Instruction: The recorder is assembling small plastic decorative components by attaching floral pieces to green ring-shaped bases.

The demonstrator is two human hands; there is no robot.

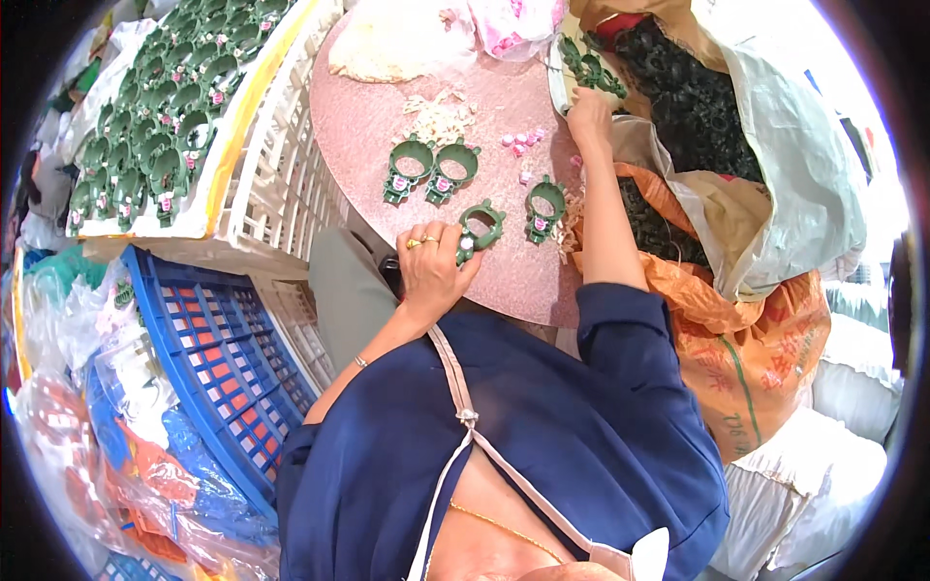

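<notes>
My left hand (433, 269) grips a green plastic piece with a round ring (487, 230) at the near edge of the pink round table (513, 281). My right hand (589, 118) is stretched to the table's far right, its fingers curled at a heap of green pieces (589, 68); what they hold, if anything, is hidden. Two green ringed pieces with pink flowers (412, 158) lie side by side beyond my left hand. Another such piece (544, 208) lies to the right. Small pink flowers (523, 142) and cream bits (441, 116) are scattered farther back.
At the left, a white crate (291, 145) carries a tray of many green ringed pieces (160, 126). A blue basket (218, 368) leans below it. Sacks with dark pieces (688, 97) and an orange sack (746, 368) stand right. Bags of cream bits (402, 44) and pink flowers (518, 27) lie at the back.
</notes>
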